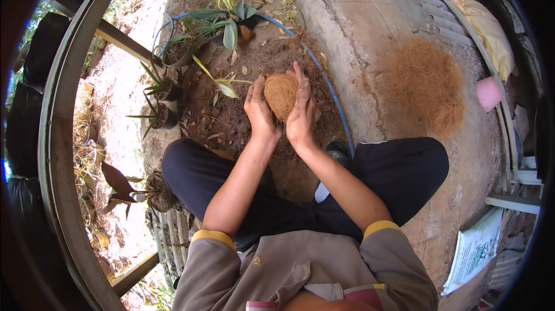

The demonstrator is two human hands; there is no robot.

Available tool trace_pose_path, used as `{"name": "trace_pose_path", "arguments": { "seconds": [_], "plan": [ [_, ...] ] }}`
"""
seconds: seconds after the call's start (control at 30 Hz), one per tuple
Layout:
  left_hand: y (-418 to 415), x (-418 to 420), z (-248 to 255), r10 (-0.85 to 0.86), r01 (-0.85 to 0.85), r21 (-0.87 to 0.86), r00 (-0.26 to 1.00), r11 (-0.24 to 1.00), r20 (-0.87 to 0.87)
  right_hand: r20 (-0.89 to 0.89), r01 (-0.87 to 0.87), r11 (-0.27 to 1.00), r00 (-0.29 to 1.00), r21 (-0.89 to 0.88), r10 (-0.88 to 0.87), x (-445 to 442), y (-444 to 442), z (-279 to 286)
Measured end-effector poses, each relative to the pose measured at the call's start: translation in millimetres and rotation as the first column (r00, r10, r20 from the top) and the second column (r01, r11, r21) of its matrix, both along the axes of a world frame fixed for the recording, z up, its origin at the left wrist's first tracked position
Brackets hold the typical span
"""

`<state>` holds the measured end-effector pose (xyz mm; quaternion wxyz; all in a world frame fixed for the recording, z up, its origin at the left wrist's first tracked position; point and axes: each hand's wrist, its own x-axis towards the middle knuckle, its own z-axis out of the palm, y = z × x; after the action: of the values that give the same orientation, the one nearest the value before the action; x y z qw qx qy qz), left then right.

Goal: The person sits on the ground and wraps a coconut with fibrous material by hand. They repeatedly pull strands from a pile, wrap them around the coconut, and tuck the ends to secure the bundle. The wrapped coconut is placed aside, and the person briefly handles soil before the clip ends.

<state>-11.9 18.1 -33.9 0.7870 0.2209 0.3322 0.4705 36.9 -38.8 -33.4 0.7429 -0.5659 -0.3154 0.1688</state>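
A round ball of brown coconut fibre (281,96) sits between my two soil-stained palms, above a patch of dark loose soil (225,124). My left hand (260,109) is cupped against its left side. On the right side, my right hand (302,109) presses with its fingers stretched forward. A cut plant piece with yellow-green leaves (226,88) lies just left of the ball, its thin stem reaching towards my left hand. What is inside the ball, if anything, is hidden. A large heap of loose coconut fibre (427,85) lies on the concrete to the right.
A blue hose (331,87) curves around the soil's right side. Potted plants stand beyond it, including a variegated one (230,33) and small spiky ones (162,116) at the left. A pink pot (488,94) and a printed white sack (475,252) are at the right edge.
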Motion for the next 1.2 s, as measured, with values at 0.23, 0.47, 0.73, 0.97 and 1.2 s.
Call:
{"name": "trace_pose_path", "arguments": {
  "seconds": [0.23, 0.47, 0.73, 0.97, 1.2],
  "plan": [
    [-11.5, -2.7, 13.3, 0.136, 0.145, 0.547, 0.887, 0.825, -0.441, 0.495, 0.090, 0.991, 0.859, 0.104, -0.130, 14.2, 0.4, 3.9],
    [-17.5, 8.0, 23.1, 0.344, 0.299, 0.817, 0.796, 0.493, -0.498, -0.818, -0.043, 0.889, 0.373, 0.455, 0.437, 19.3, 4.8, -19.4],
    [-26.9, 1.5, 21.7, 0.382, 0.135, 0.849, 0.849, 0.512, -0.365, -0.816, -0.103, 0.852, 0.248, 0.513, 0.522, 22.1, 1.3, -10.5],
    [-7.2, -23.5, 43.6, 0.513, 0.284, 0.806, 0.651, 0.519, -0.560, -0.812, -0.108, 0.892, 0.376, 0.440, 0.446, 30.0, 1.4, -10.9],
    [-7.4, -9.7, 39.9, 0.128, 0.232, 0.730, 0.907, 0.643, -0.401, -0.806, -0.157, 0.856, 0.290, 0.492, 0.516, 20.5, 1.3, -7.2]
  ]
}}
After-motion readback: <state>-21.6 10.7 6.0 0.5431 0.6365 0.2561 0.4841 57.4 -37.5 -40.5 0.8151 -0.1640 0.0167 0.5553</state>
